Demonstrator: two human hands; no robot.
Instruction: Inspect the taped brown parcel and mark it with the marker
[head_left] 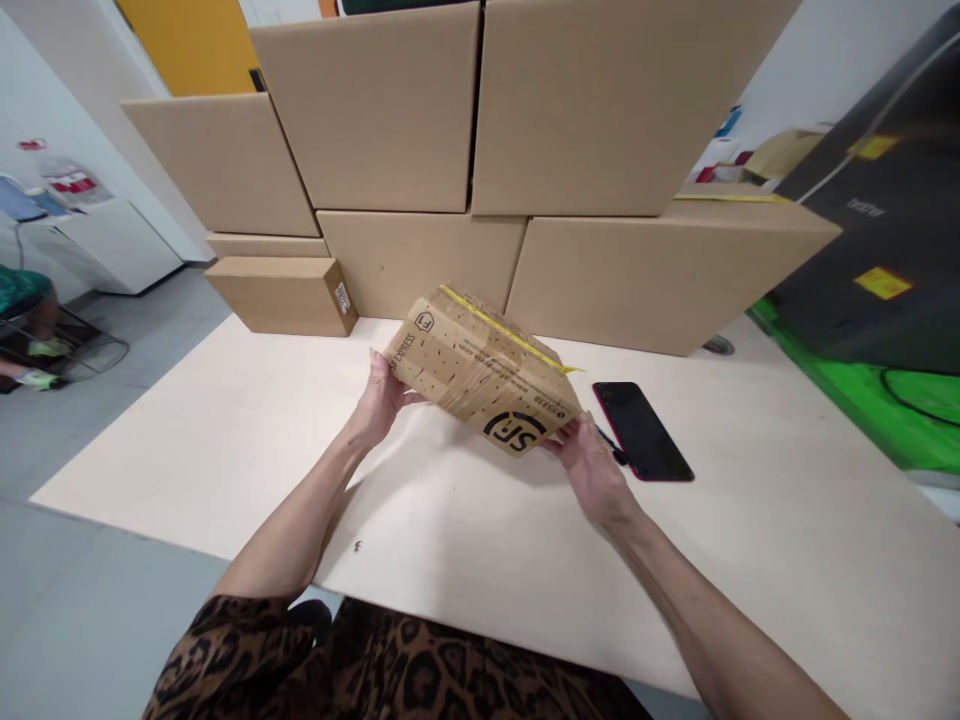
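A small cardboard shipping box (480, 370) with black print and a strip of yellow tape along its top edge is held tilted above the pale table (225, 440). My left hand (380, 400) grips its left end, fingers wrapped on the near side. My right hand (589, 462) holds its lower right corner. Both hands are closed on the box.
A black phone (642, 430) lies flat just right of my right hand, with a dark pen-like item beside it. Large cardboard boxes (480, 150) are stacked along the table's far edge. A smaller flat box (281, 292) sits at the back left. A green and black machine (885, 300) stands at right.
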